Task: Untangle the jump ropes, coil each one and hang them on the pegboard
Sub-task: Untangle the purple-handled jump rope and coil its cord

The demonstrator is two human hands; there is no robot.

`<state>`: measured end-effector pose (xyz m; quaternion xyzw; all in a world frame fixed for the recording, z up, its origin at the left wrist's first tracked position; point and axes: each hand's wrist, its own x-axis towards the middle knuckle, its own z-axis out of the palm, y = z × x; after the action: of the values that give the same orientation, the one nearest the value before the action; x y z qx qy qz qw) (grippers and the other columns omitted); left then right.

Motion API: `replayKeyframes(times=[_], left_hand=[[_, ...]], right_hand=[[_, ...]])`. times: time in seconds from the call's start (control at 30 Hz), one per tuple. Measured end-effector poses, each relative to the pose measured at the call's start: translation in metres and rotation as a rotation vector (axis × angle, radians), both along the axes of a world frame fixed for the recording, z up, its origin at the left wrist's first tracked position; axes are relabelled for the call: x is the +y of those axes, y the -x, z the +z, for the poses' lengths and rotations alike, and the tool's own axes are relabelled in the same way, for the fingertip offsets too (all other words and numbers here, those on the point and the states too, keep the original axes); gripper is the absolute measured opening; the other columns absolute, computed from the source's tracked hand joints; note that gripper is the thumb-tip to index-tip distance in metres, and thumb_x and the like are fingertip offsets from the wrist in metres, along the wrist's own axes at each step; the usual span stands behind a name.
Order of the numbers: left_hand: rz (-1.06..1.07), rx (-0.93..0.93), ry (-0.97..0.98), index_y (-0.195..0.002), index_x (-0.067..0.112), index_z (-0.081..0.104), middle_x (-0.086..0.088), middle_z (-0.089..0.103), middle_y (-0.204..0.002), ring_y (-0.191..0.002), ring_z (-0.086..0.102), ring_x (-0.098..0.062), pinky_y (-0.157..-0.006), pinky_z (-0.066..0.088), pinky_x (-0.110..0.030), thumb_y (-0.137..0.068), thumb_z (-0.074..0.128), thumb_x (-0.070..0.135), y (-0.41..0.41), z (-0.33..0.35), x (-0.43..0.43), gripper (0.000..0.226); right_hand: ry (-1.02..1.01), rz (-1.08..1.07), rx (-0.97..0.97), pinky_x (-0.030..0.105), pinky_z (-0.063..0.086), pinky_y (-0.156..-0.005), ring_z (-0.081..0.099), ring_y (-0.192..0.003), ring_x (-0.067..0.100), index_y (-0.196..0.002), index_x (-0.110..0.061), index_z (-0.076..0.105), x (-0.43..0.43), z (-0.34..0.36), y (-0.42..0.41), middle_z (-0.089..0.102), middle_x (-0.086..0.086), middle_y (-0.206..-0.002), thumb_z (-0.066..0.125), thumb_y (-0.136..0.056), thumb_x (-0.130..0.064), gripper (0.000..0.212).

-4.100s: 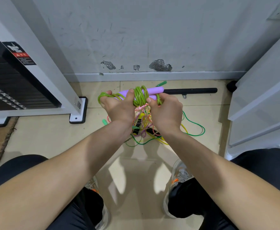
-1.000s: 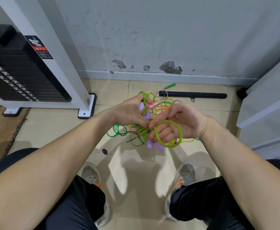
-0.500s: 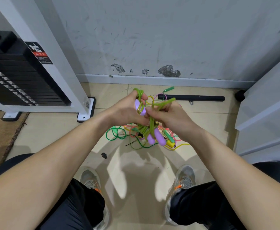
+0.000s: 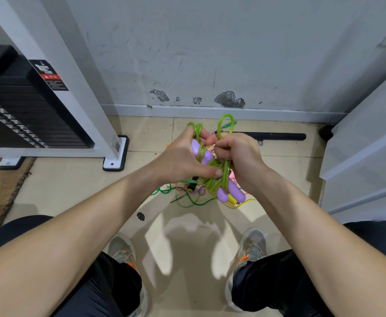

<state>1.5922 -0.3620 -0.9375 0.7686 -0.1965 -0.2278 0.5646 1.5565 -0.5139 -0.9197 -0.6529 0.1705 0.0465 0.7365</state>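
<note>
A light green jump rope (image 4: pixel 225 172) with two purple handles (image 4: pixel 231 191) is bunched into a coil above the floor. My left hand (image 4: pixel 180 158) grips the coil and the upper part of the handles, thumb across the strands. My right hand (image 4: pixel 237 156) pinches a loop of the green cord that sticks up above its knuckles. The purple handle ends hang down below both hands. A tangle of other ropes (image 4: pixel 187 193), dark green, yellow, orange and pink, lies on the tiles under my hands, partly hidden by them.
A black bar (image 4: pixel 276 136) lies along the wall's baseboard. A white machine frame (image 4: pixel 115 154) with a black weight stack (image 4: pixel 20 110) stands at left, a white panel (image 4: pixel 365 143) at right. My shoes (image 4: pixel 251 248) rest on the tiled floor. No pegboard is in view.
The coil has been turned so the purple handles point down. My right hand has drawn a green loop upward and wound cord around the bundle, which my left hand kept holding.
</note>
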Motion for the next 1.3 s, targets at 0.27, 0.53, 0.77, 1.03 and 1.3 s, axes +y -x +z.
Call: replayKeyframes(times=[0.27,0.53,0.77,1.03,1.3], left_hand=[[0.03,-0.037,-0.047,-0.105,0.014,0.04,-0.014,0.057,-0.085,-0.077,0.055,-0.019,-0.083,0.053,-0.057,-0.069,0.074,0.049,0.019,0.003,-0.011,0.061],[-0.089,0.214,0.135,-0.111,0.015,0.045,0.004,0.067,-0.099,-0.095,0.067,-0.017,-0.079,0.057,-0.025,-0.095,0.061,0.014,0.024,0.007,-0.009,0.023],[-0.067,0.319,0.114,-0.113,0.015,0.045,0.004,0.062,-0.102,-0.093,0.062,-0.012,-0.093,0.049,-0.037,-0.084,0.052,0.038,0.015,0.006,-0.006,0.038],[0.171,0.405,0.252,-0.087,0.023,0.067,0.012,0.068,-0.088,-0.076,0.062,-0.009,-0.075,0.049,-0.027,-0.091,0.049,0.04,0.004,0.003,-0.005,0.025],[0.133,0.596,0.446,-0.093,0.006,0.07,-0.005,0.071,-0.109,-0.097,0.065,-0.031,-0.096,0.046,-0.048,-0.099,0.032,0.038,0.003,0.004,0.005,0.05]], right_hand=[[0.012,0.074,0.066,0.025,0.026,-0.043,0.025,-0.042,0.011,-0.063,-0.018,0.034,-0.016,0.002,-0.007,0.03,-0.005,-0.051,0.035,-0.095,-0.028,0.034],[-0.129,0.312,0.056,0.018,0.021,-0.042,0.029,-0.039,0.002,-0.058,-0.019,0.035,-0.033,-0.003,-0.011,0.038,-0.011,-0.051,0.03,-0.104,-0.029,0.047],[0.107,0.386,-0.007,0.025,0.016,-0.047,0.015,-0.05,0.01,-0.06,-0.021,0.026,-0.03,-0.013,-0.01,0.021,-0.008,-0.056,0.04,-0.075,-0.03,0.022],[0.182,0.436,0.028,0.027,0.014,-0.049,0.01,-0.057,0.014,-0.042,-0.028,0.037,-0.025,-0.012,-0.009,0.021,-0.008,-0.057,0.037,-0.089,-0.014,0.049],[0.261,0.53,0.096,0.022,0.018,-0.045,0.015,-0.052,0.012,-0.047,-0.028,0.041,-0.026,-0.006,-0.011,0.022,-0.01,-0.057,0.037,-0.088,-0.008,0.046]])
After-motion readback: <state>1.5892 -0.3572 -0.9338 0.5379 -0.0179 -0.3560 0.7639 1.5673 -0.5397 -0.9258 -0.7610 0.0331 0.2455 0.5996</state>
